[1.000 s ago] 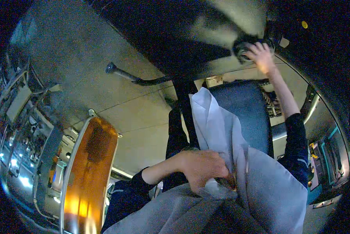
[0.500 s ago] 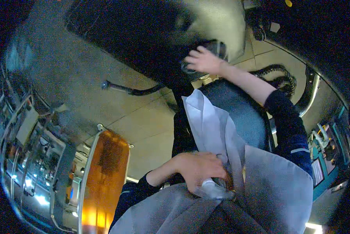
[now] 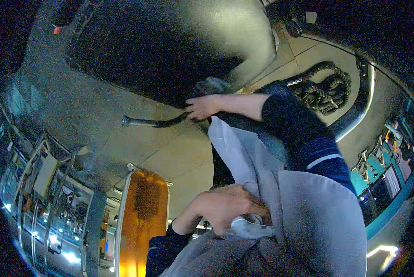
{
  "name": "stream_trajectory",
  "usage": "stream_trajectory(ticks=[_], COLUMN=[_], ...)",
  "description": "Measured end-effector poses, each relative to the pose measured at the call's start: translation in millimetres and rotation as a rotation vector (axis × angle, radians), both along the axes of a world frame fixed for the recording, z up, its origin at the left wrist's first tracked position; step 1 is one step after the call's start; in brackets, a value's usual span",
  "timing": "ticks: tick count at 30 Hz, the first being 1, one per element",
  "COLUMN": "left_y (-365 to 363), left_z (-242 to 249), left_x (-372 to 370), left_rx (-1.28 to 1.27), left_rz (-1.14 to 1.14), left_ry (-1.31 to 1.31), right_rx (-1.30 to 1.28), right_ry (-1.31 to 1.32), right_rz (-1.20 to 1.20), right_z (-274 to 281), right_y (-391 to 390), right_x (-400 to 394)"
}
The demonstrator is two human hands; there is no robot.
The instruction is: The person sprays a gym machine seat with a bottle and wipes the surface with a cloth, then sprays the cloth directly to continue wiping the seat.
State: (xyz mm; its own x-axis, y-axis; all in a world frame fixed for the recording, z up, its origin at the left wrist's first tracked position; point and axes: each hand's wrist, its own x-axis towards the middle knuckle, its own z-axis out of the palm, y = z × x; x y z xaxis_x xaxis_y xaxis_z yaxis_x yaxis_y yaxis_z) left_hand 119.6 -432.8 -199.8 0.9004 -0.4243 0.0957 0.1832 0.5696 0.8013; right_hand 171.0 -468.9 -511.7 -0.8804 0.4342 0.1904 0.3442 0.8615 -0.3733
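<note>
My left hand is closed on a bunched pale grey cloth at the lower middle. A clear, shiny object shows at its fingertips; what it is cannot be told. Further up, my right hand reaches leftward with fingers apart, at the lower edge of a large dark padded object with a pale side. Just above it is a crumpled, translucent item. A dark rope end with a grey handle lies to its left; contact with the hand is unclear.
A coiled thick rope lies on the tiled floor at the upper right, beside a curved metal rail. An orange panel with a pale frame stands at the lower left. Metal racks line the far left.
My right hand has moved left and down, away from the pale side of the padded object. The view has shifted, and more of the coiled rope shows. My left hand keeps its grip.
</note>
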Motion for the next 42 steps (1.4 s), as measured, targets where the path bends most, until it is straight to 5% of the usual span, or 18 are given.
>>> stream_trajectory(ticks=[7, 9, 12, 15, 18, 19, 20, 21, 23, 24, 25, 29, 34, 39, 42], left_y=[0, -5, 7, 1, 2, 0, -3, -5, -4, -4, -4, -7, -20, -58, -89], left_z=[-13, -16, -12, -15, -18, -19, -19, -18, -9, -4, 3, 29, 59, 91, 121], left_x=[-12, -12, 3, 2, -1, -2, -5, -7, -14, -18, -24, -64, -136, -232, -296], left_rx=[0.080, 0.158, 0.147, -0.039, 0.000, -0.031, -0.061, -0.088, -0.076, -0.071, -0.037, 0.009, 0.161, 0.297, 0.395], left_rz=[0.055, 0.015, -0.131, -0.046, -0.023, 0.007, 0.038, 0.070, 0.053, 0.044, 0.075, 0.166, 0.257, 0.431, 0.602], left_ry=[-0.059, -0.110, -0.125, -0.075, -0.124, -0.136, -0.147, -0.161, -0.151, -0.145, -0.157, -0.129, -0.134, -0.100, 0.040], right_rx=[-0.044, -0.091, -0.053, -0.071, -0.226, -0.167, -0.558, -0.469, -0.672, -0.466, -0.036, 0.069, -0.029, -0.549, -0.543], right_ry=[0.009, -0.229, -0.324, -0.463, -0.539, -0.400, -0.411, -0.163, -0.162, 0.168, 0.114, 0.044, -0.166, -1.006, -0.535], right_rz=[0.263, 0.313, -0.073, -0.503, -0.770, -0.831, -0.859, -0.996, -0.593, -0.501, -0.229, -0.117, -0.204, -0.131, -0.611], right_z=[7, 33, 40, 55, 72, 65, 77, 66, 70, 52, 40, 37, 14, 41, 71], right_y=[-21, -16, -34, -43, -32, -24, 2, 11, 50, 42, 49, 54, 13, -41, -83], right_x=[196, 252, 320, 343, 306, 292, 265, 230, 169, 137, 104, -7, -76, -142, -174])
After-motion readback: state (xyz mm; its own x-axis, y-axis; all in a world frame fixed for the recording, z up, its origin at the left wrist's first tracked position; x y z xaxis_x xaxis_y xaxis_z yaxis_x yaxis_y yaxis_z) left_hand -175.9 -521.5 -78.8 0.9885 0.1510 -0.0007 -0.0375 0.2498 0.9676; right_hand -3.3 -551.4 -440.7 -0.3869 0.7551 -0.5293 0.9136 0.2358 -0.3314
